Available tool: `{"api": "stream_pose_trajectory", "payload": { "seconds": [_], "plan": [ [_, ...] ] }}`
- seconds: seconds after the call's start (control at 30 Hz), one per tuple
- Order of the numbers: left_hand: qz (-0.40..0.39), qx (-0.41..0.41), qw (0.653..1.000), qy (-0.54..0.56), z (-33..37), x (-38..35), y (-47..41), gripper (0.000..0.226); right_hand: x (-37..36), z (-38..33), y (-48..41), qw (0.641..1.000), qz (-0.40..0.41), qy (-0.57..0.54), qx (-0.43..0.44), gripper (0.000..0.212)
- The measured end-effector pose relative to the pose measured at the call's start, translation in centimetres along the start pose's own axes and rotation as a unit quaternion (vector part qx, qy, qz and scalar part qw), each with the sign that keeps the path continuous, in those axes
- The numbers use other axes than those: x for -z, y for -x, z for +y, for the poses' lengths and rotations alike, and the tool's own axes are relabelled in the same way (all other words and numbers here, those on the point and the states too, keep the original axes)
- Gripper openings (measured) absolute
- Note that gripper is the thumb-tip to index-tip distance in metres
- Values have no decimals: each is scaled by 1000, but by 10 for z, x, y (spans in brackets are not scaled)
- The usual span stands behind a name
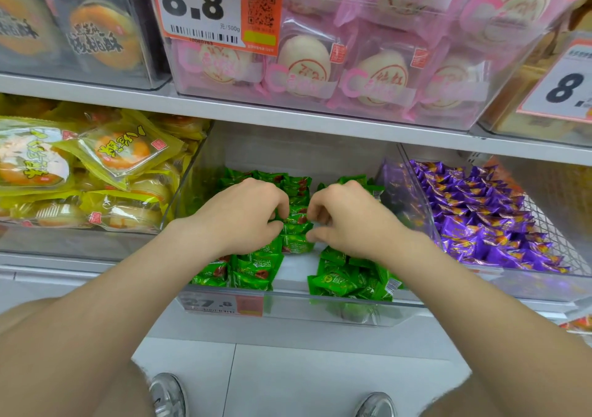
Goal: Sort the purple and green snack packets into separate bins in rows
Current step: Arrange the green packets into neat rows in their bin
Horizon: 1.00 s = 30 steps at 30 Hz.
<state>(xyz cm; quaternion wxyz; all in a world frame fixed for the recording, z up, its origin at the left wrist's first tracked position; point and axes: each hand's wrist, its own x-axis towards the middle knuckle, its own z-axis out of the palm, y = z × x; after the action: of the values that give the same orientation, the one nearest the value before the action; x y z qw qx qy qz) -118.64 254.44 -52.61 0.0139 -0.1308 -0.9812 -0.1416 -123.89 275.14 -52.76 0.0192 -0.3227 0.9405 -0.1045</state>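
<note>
We see glossy green foil snack packets (pixel 253 274), each printed with a dark red-brown picture and pale lettering, in a clear plastic middle bin (pixel 288 301) whose floor shows white. On its front is a white price label (pixel 211 304) with grey digits and an orange-red block. At the right we find shiny purple foil snack packets (pixel 480 218) patterned with orange and yellow triangles. At the left, translucent yellow-green pastry bags (pixel 125 150) show orange-brown rounds, black lettering and small red stamps. Above, we note pink plastic bags (pixel 304 64) of white buns stamped in red, and a large white price tag (pixel 198 6) with black numerals and an orange-red border.
</note>
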Motion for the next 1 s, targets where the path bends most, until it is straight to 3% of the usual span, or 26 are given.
{"api": "stream_pose_trajectory", "payload": {
  "seconds": [0.07, 0.2, 0.27, 0.4, 0.57, 0.77, 0.93, 1.0],
  "plan": [
    [12, -2, 1000, 15, 2, 0, 0, 11, 21, 1, 10, 998, -47, -32, 10, 26],
    [9, -10, 999, 30, 8, -2, 2, 10, 31, -5, 30, 976, -219, 6, 5, 50],
    [1, -14, 999, 34, 11, -4, 1, 11, 25, -7, 31, 971, -238, 14, 13, 49],
    [-19, -19, 997, 69, 18, -1, 0, 11, 29, -4, 29, 969, -248, -17, 12, 26],
    [-47, -24, 996, 78, 22, 2, 3, 13, 29, -5, 30, 947, -319, 8, 38, 42],
    [-69, -15, 991, 109, 21, 5, 4, 12, 33, 1, 28, 970, -237, 32, 50, 34],
    [-138, 0, 966, 217, 25, 16, 6, 10, 33, 1, 22, 994, -78, -49, 61, 28],
    [-137, 2, 961, 241, 25, 20, 8, 14, 35, 0, 20, 990, -63, -115, 50, 33]
  ]
}}
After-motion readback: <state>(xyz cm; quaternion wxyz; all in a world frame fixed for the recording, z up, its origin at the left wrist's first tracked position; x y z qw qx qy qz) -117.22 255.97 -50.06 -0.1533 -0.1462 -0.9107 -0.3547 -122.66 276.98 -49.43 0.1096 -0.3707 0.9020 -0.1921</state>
